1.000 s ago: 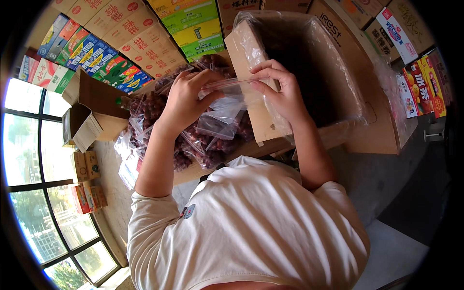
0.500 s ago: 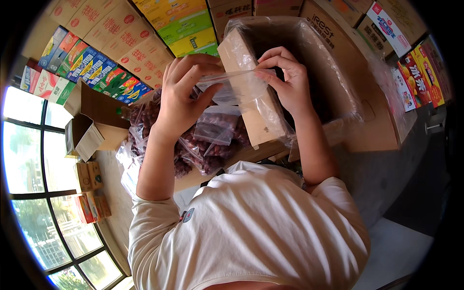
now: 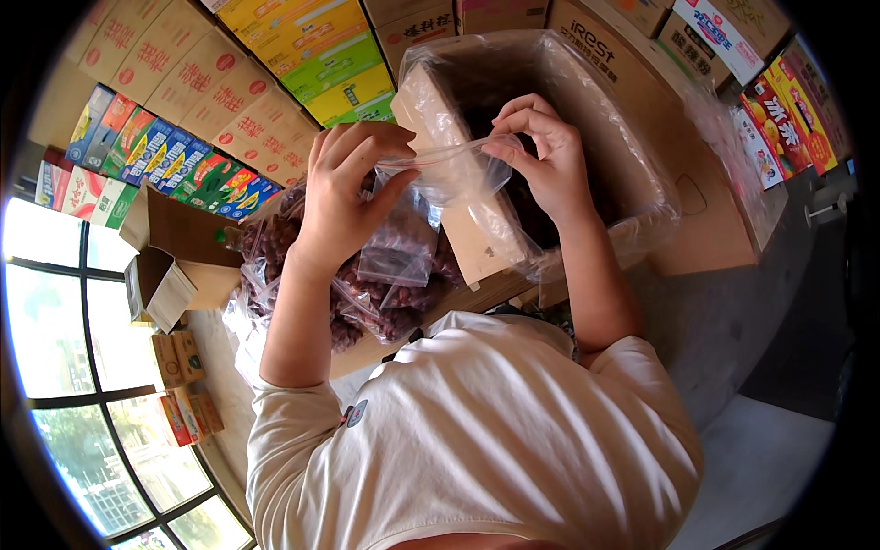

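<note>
Between my two hands stretches an empty clear zip bag (image 3: 456,176), its mouth parted. My left hand (image 3: 348,192) pinches one end of the bag's rim, and my right hand (image 3: 548,160) pinches the other end above a cardboard box. A clear plastic liner (image 3: 642,151) drapes over the walls of that cardboard box (image 3: 472,243), which holds something dark in shadow. Under and beside my left hand lie several filled clear bags (image 3: 394,316) of small reddish-brown fruits, perhaps dried dates. A flat clear bag (image 3: 396,261) rests on top of them.
An opened carton (image 3: 197,243) stands left of the filled bags, near a window (image 3: 92,367). Stacked cartons (image 3: 211,87) and colourful boxes (image 3: 344,64) line the far side. More boxes (image 3: 788,115) stand at the far right.
The bag's mouth has widened between my hands; before, its film hung flatter. My hands stay in nearly the same place, while the view has shifted slightly.
</note>
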Available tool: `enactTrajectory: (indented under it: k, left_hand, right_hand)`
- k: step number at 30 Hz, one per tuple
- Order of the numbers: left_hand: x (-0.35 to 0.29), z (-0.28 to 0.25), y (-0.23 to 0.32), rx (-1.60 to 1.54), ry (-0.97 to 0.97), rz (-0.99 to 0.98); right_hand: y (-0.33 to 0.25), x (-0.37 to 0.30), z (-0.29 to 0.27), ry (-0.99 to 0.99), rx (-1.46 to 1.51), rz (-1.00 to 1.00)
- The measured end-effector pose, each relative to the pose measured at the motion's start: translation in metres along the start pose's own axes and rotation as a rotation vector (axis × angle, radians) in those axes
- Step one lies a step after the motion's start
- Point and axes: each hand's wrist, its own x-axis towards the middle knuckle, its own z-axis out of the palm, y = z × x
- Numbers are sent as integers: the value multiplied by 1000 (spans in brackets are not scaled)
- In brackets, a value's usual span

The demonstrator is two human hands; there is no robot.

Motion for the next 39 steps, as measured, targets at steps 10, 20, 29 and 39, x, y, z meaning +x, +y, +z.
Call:
enactTrajectory:
  k: [10, 20, 29, 39]
  left_hand:
    - [5, 29, -6, -161, -182, -199]
    - [34, 58, -30, -347, 168, -458]
    - [71, 154, -46, -653, 600, -656]
    - [19, 238, -47, -205, -8, -534]
  right_hand:
    - [3, 0, -25, -138, -75, 17]
    - [50, 42, -113, -200, -371, 365]
    - [207, 43, -89, -1231, -932, 691]
    - [247, 54, -93, -1138, -743, 633]
